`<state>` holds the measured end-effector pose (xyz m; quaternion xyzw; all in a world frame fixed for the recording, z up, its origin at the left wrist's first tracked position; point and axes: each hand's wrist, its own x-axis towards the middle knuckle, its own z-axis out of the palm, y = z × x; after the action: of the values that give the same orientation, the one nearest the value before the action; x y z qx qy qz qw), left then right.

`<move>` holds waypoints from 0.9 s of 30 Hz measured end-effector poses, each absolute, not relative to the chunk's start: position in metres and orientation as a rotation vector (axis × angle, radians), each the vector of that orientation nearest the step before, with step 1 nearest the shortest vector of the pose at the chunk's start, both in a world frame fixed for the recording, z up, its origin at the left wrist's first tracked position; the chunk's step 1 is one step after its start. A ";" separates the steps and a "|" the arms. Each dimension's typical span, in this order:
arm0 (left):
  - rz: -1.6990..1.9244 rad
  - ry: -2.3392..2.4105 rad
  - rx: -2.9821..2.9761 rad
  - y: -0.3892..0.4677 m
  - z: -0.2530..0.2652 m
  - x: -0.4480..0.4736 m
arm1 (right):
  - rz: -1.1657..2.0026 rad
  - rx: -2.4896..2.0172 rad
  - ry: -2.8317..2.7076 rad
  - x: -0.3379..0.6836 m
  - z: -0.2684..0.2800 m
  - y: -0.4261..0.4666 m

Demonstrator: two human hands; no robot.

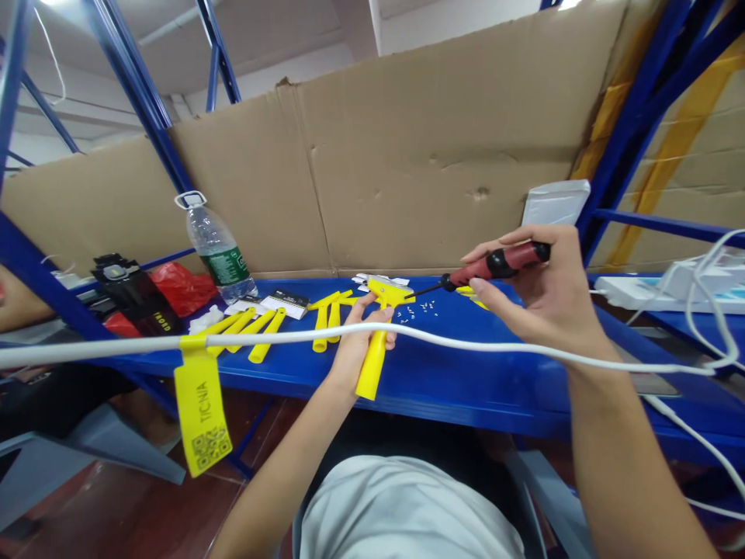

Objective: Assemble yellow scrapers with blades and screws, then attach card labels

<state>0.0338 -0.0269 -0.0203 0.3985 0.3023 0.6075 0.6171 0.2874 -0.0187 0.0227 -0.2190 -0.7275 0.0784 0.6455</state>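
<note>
My left hand [354, 345] is wrapped round a yellow T-shaped scraper [371, 373], just below its wide head. The head points away from me and the hollow-looking handle end points down toward me. In my right hand [552, 295] is a red and black screwdriver [512, 261], held nearly level between thumb and fingers. Its thin shaft reaches left, with the tip at the right side of the scraper head; whether it sits in a screw is too small to tell. Several small screws [424, 309] lie scattered on the blue shelf [466, 384] behind and right of the scraper.
More yellow scrapers [268, 335] lie to the left. Beyond them are a plastic bottle [218, 252], a red bag [183, 286] and a black bottle-like object [136, 295]. A white cable [466, 340] with a yellow tag [201, 415] crosses in front. Cardboard [407, 155] stands behind the shelf.
</note>
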 end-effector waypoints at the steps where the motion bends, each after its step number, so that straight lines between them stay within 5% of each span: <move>1: 1.398 0.700 0.913 -0.028 -0.020 0.034 | 0.190 -0.504 -1.668 0.288 0.022 -0.019; 9: 1.367 0.719 0.963 -0.027 -0.029 0.040 | -0.005 -0.520 -1.568 0.286 0.021 -0.012; 27: 1.377 0.750 0.964 -0.023 -0.032 0.039 | 0.154 -0.474 -1.610 0.285 0.021 -0.015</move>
<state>0.0391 -0.0231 -0.0321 0.4167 0.3245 0.5952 0.6056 0.2849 -0.0146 0.0209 -0.2099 -0.7131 0.0684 0.6654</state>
